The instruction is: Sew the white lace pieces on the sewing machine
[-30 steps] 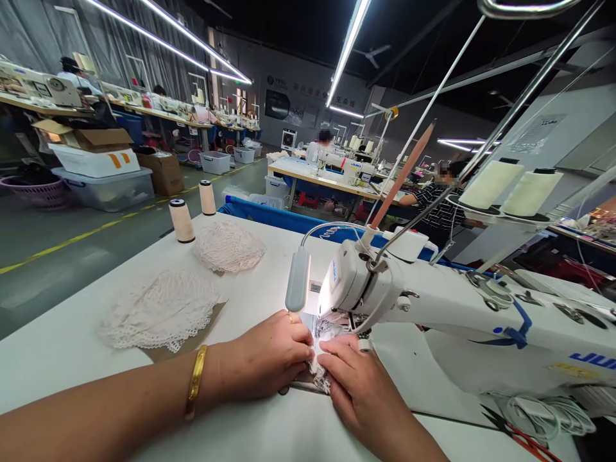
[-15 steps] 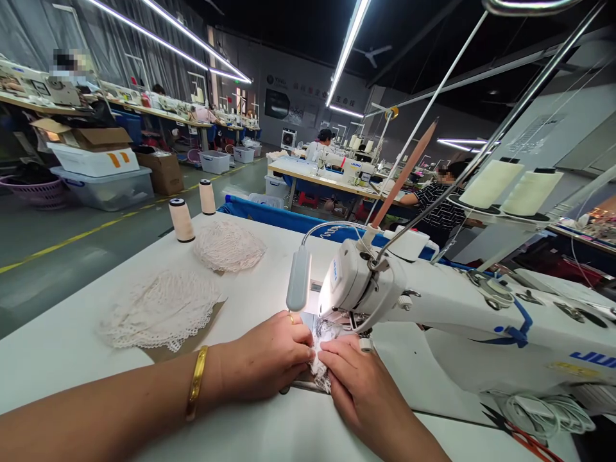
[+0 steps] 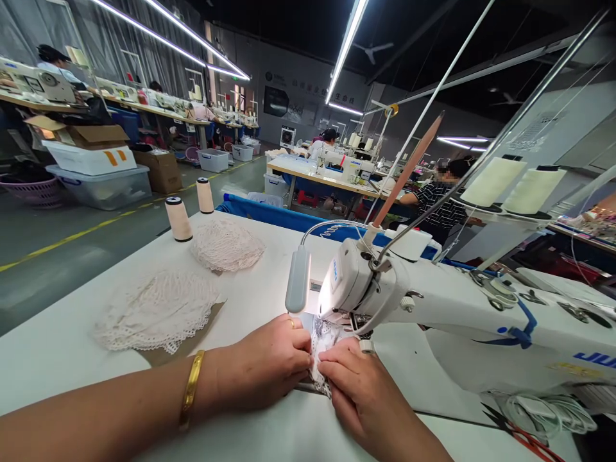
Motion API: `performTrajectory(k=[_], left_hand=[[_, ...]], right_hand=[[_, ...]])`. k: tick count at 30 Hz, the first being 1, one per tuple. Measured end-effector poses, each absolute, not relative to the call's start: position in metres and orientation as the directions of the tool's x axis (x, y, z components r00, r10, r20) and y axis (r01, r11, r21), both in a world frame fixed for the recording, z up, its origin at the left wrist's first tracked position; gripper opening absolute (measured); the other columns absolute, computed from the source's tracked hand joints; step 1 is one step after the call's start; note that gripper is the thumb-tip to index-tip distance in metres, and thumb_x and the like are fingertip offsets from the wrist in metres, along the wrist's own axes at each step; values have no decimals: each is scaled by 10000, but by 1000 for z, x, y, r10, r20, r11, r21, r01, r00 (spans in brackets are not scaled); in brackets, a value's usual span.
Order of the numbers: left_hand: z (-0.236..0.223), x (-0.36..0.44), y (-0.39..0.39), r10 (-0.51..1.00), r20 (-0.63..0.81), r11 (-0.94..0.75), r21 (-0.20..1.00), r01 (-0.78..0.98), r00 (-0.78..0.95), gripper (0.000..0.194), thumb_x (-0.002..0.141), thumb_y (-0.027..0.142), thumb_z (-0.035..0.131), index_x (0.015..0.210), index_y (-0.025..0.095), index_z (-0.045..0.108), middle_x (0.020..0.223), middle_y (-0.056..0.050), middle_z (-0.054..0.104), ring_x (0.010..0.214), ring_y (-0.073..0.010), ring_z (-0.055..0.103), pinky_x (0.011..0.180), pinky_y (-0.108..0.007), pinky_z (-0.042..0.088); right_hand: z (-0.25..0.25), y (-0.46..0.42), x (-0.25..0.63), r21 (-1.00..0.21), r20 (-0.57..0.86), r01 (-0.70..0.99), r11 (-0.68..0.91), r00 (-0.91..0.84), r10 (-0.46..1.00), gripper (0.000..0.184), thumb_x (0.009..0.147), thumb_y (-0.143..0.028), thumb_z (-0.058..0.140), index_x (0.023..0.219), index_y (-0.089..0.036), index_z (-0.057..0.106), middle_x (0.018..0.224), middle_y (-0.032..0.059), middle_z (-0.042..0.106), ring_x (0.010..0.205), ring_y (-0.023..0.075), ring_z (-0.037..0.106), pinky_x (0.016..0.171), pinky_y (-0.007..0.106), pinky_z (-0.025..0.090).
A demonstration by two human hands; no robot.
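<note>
A piece of white lace fabric (image 3: 321,350) lies under the needle area of a white sewing machine (image 3: 353,282). My left hand (image 3: 276,359), a gold bracelet at its wrist, has its fingers curled on the fabric's left edge. On the other side, my right hand (image 3: 360,378) pinches the lace close to the presser foot. The foot and needle are partly hidden by the machine head and fabric. A grey lamp (image 3: 298,279) lights the spot from just behind my left hand.
Two piles of white lace pieces, a near pile (image 3: 158,308) and a far pile (image 3: 227,245), lie left on the table. Thread cones (image 3: 178,219) stand behind them. Red-handled scissors (image 3: 522,439) and a coiled cable (image 3: 548,410) lie at right. Other people sit at machines beyond.
Both hands stay on the lace at nearly the same place. The fabric between them looks slightly shifted and flatter, and the view has moved a little.
</note>
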State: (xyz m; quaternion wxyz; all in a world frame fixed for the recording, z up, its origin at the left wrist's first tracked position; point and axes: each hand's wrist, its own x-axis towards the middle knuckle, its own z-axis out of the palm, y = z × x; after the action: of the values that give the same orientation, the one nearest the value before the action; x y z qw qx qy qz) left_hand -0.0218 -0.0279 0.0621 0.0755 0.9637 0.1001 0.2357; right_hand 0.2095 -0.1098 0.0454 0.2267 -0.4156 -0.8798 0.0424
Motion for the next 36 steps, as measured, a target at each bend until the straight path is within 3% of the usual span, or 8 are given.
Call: performTrajectory(k=[6,9,13,16,19,26,32,36], left_hand=[[63,-21,-27,260,429,-954,253,161,865,157,931,120,601,792,192,615,866,-34,667,772,-182,593,715,-344,409],[60,-22,-26,295,415,-936,306,174,861,169,900,104,626,755,187,601,865,-36,654,763,-177,588,704,-325,408],[63,-23,-28,373,328,-862,469,193,868,137,889,125,660,768,184,634,864,-20,655,775,-157,598,693,-282,422],[69,-21,-29,573,223,-764,494,416,788,156,935,273,658,816,183,615,832,-26,654,761,-185,583,667,-296,405],[68,-14,-28,720,123,-652,457,605,683,282,930,444,672,848,188,586,869,-46,658,778,-215,581,657,-308,399],[55,1,-8,813,89,-510,584,632,575,120,905,197,493,797,211,444,821,-30,562,768,-208,516,685,-327,402],[75,-9,2,669,-108,-472,703,533,735,151,776,214,603,728,202,460,711,30,514,675,-153,491,577,-255,350],[75,-8,3,739,-163,-364,721,590,654,150,766,261,615,851,207,503,759,24,551,685,-168,532,559,-254,343]], right_hand=[[42,-107,217,-236,387,766,598,-490,781,289,983,-97,505,1188,-255,634,1114,85,717,989,278,643,833,402,509],[39,-107,218,-221,354,833,507,-416,838,187,1005,-102,488,1021,-230,624,1012,83,686,899,271,617,751,377,487],[49,-113,208,-449,237,705,550,-499,833,166,1008,-98,510,927,-235,559,949,22,642,846,205,590,748,319,474],[54,-114,204,-525,272,648,552,-487,830,136,1010,-128,515,939,-237,555,957,12,640,858,194,579,745,311,461],[51,-109,207,-530,296,662,529,-440,848,149,1027,-161,512,914,-234,576,900,5,630,813,190,569,727,316,449],[40,-102,213,-433,361,731,528,-397,844,176,1053,-188,506,926,-234,618,867,13,630,812,208,570,737,323,447],[35,-97,213,-379,408,752,539,-388,827,216,1045,-170,493,859,-230,582,826,5,615,752,192,550,732,316,437],[44,-103,207,-357,459,726,588,-412,787,213,1040,-159,490,850,-228,558,801,5,619,725,183,553,693,313,446]])
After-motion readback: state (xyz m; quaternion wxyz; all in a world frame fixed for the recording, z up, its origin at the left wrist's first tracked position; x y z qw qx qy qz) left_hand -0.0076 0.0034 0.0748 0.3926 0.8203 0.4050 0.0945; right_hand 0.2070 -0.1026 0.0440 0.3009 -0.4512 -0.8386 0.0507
